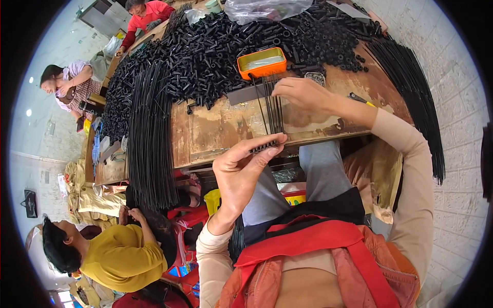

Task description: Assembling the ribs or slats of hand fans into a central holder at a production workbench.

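Note:
My left hand (241, 167) pinches the near ends of a row of thin black rods (276, 115) between thumb and fingers, just off the table's front edge. From there the rods run away from me, side by side, over the wooden table (210, 131). Bent and drawn together, the fingers of my right hand (300, 96) are at the rods' far part, and their tips are partly hidden. A dark grey block (244, 96) lies beside the rods. Behind them sits an orange tin (262, 64) with clear, thin pieces in it.
Black tubular parts (205, 56) are heaped across the back. Long black rods lie in bundles at left (149, 133) and right (411, 87), overhanging the edge. Yellow-handled pliers (361, 99) and a small clear box (315, 78) lie at right. Several people are around the left side.

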Available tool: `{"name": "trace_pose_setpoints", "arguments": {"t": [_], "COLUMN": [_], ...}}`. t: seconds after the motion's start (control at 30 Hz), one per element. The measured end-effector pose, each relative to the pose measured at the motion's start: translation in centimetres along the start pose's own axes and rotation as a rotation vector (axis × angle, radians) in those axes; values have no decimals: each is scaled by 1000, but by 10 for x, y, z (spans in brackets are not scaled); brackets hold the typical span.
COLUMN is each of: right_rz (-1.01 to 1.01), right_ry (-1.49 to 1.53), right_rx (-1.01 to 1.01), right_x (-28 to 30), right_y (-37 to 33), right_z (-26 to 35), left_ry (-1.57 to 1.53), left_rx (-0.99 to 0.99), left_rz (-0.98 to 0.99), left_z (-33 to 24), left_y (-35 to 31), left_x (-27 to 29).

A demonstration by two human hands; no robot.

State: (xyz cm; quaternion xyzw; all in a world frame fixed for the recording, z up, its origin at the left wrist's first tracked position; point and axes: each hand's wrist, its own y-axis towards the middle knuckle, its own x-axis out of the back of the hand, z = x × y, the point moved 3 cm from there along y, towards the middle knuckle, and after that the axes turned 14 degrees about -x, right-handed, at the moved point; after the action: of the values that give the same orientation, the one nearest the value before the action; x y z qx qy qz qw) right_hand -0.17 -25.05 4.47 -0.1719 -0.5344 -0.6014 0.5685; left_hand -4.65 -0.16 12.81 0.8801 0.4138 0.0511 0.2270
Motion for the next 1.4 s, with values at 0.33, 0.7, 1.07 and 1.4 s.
{"name": "trace_pose_setpoints", "arguments": {"t": [0.33, 0.7, 1.07, 1.4], "right_rz": [112, 79, 12, 280], "right_ry": [-536, -529, -344, -272], "right_rx": [467, -240, -205, -522], "right_x": [-5, 8, -4, -18], "right_y": [21, 30, 87, 133], "right_z": [-26, -27, -54, -99], "left_ry": [-34, 31, -136, -140], "left_rx": [6, -44, -68, -42], "left_rz": [17, 49, 70, 73], "left_z": [8, -7, 8, 1], "left_y": [-3, 1, -2, 1], "left_x": [3, 6, -4, -1]}}
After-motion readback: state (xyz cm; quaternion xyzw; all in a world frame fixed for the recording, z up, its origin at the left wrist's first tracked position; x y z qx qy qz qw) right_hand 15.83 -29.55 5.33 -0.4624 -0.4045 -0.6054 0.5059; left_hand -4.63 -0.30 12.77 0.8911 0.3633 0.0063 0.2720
